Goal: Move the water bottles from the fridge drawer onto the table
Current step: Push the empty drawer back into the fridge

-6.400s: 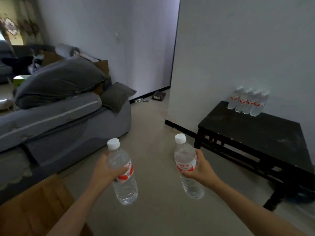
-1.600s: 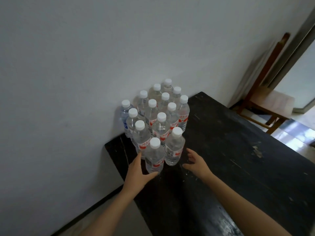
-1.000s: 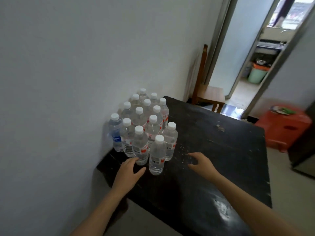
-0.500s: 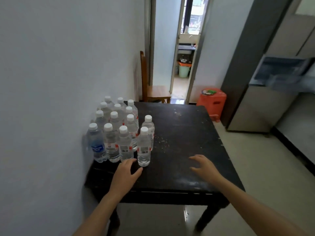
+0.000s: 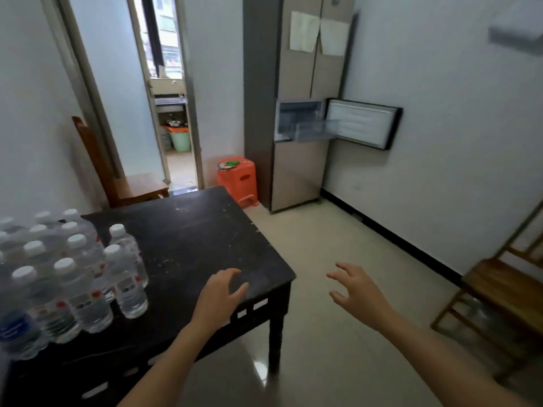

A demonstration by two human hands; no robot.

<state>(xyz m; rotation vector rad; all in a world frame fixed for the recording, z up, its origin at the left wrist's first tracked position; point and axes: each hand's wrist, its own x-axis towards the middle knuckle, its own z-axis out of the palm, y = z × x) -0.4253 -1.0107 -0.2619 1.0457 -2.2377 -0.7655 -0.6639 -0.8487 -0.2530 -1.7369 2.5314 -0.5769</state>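
Several clear water bottles with white caps stand packed together on the left part of the black table. My left hand hovers over the table's near right corner, fingers relaxed and holding nothing. My right hand floats over the floor to the right of the table, fingers spread and empty. Across the room the tall fridge has a small door swung open, with a clear drawer pulled out. I cannot see any bottles in the drawer from here.
An orange plastic stool stands left of the fridge. A wooden chair sits behind the table by an open doorway. Another wooden chair is at the right wall. Beige floor runs from the table to the fridge.
Both bottles I carried now stand with the group on the table. My hands have let go and drawn away, and my view has turned right from the wall toward the fridge.
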